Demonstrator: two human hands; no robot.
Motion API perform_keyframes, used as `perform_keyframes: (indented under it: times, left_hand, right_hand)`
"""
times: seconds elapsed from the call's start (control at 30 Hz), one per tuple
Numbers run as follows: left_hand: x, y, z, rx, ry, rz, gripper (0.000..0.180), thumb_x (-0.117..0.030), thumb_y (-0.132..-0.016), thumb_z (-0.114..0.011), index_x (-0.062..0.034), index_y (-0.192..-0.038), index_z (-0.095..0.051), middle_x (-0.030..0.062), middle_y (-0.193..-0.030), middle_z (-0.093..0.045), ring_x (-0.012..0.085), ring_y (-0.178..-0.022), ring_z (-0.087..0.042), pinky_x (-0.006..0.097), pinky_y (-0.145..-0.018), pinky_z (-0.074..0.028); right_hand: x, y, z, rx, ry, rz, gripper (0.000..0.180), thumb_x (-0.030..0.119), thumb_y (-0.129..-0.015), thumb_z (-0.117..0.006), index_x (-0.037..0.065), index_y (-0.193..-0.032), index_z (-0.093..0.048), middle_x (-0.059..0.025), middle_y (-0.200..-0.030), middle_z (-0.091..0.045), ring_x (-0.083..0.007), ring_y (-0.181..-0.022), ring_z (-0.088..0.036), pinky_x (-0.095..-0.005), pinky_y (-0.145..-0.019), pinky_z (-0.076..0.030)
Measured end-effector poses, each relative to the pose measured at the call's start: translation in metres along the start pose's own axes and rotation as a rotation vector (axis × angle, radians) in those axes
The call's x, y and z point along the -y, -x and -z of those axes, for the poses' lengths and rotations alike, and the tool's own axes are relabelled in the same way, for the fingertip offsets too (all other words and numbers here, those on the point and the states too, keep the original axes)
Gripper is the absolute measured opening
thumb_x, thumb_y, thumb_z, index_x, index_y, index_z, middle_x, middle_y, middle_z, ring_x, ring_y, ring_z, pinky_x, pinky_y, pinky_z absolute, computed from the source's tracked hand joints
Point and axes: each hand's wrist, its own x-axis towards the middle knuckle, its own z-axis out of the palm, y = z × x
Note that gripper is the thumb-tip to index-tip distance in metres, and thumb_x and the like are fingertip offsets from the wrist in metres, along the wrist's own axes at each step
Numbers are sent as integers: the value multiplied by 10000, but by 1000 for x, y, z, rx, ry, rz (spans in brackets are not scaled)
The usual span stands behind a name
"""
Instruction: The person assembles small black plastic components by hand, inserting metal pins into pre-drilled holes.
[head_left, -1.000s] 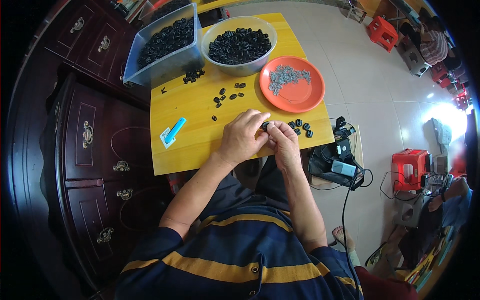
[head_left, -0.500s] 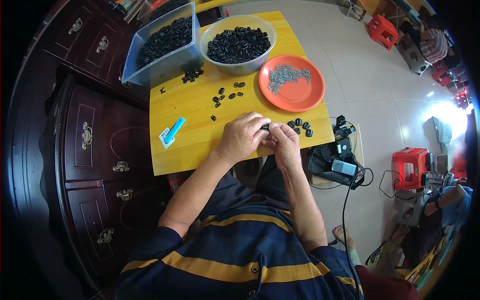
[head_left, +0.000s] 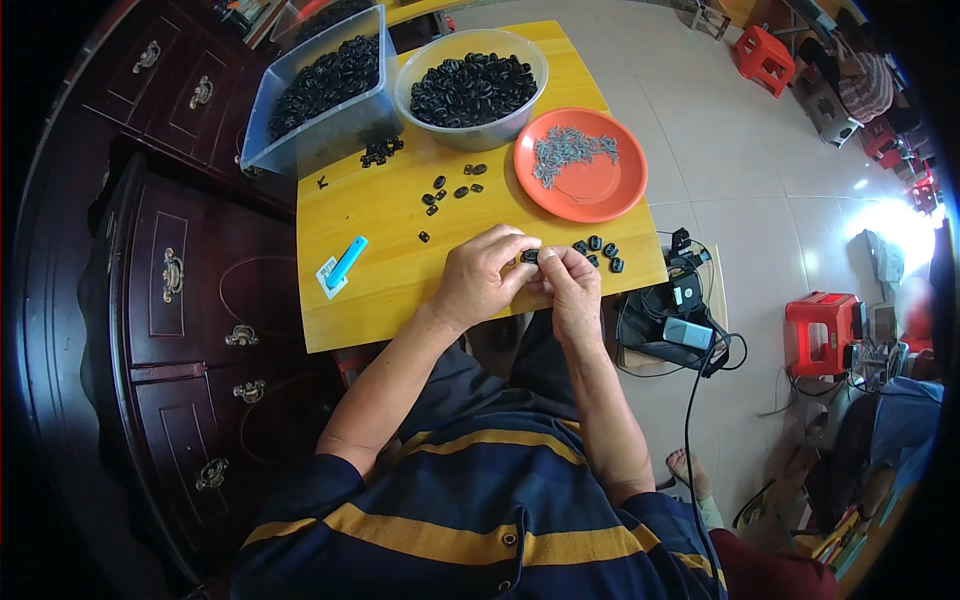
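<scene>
Near the table's front edge, my left hand (head_left: 480, 275) and my right hand (head_left: 570, 288) meet, fingertips pinched on one small black plastic piece (head_left: 530, 257). Its upper face shows between the thumbs; the rest is covered by fingers. Just right of my right hand lies a group of similar black pieces (head_left: 595, 243). Farther off, several loose black oval pieces (head_left: 461, 191) are scattered on the yellow table (head_left: 385, 215). An orange plate (head_left: 598, 190) beyond my hands holds a heap of small grey slender parts (head_left: 570, 150).
A round clear tub (head_left: 478, 138) and a rectangular clear bin (head_left: 330, 150), both full of black pieces, stand at the back. A light-blue handled tool (head_left: 346, 262) lies at left. Dark drawers (head_left: 170, 270) flank the table; cables and a black bag (head_left: 650, 340) sit at right.
Both hands stay together at nearly the same place. More of the black piece's upper face now shows between the fingertips. At far right, a person's blue-clad part has shifted.
</scene>
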Motion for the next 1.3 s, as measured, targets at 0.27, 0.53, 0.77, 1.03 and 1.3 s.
perform_keyframes:
  times: [0.27,0.53,0.77,1.03,1.3]
  left_hand:
    - [7,1,-3,-9,-92,-64,195,-49,-795,-723,-61,-983,-673,97,-926,-678,298,-840,-678,384,-721,-552]
    - [6,3,-2,98,-5,20,197,-9,-801,-736,-53,-986,-684,84,-798,-625,194,-688,-647,326,-612,-519]
    - [32,0,-13,190,-174,115,175,-77,-832,-685,-68,-1006,-702,102,-799,-638,270,-716,-656,371,-642,-519]
    - [36,-16,-37,123,84,50,278,-96,-834,-668,-17,-1100,-683,145,-894,-675,285,-777,-678,373,-731,-547]
    - [69,-18,13,-20,-203,319,305,-141,-864,-660,-71,-1160,-666,147,-941,-672,348,-840,-665,429,-754,-540]
  right_hand:
    - [-3,2,1,-11,61,-5,164,176,-999,-605,31,-945,-660,-7,-792,-651,-68,-685,-602,-204,-653,-501]
    - [-1,7,8,-50,332,77,195,186,-1001,-615,16,-912,-650,7,-755,-638,-54,-644,-572,-202,-600,-482]
    - [10,20,17,19,337,110,207,162,-965,-629,5,-836,-667,-6,-685,-644,-65,-626,-571,-217,-599,-462]
    - [24,24,14,360,148,-143,212,227,-983,-633,51,-865,-641,-49,-794,-697,-93,-687,-633,-235,-663,-514]
    - [11,11,-2,255,162,-96,218,232,-994,-623,48,-879,-639,-44,-812,-694,-88,-688,-627,-238,-659,-512]
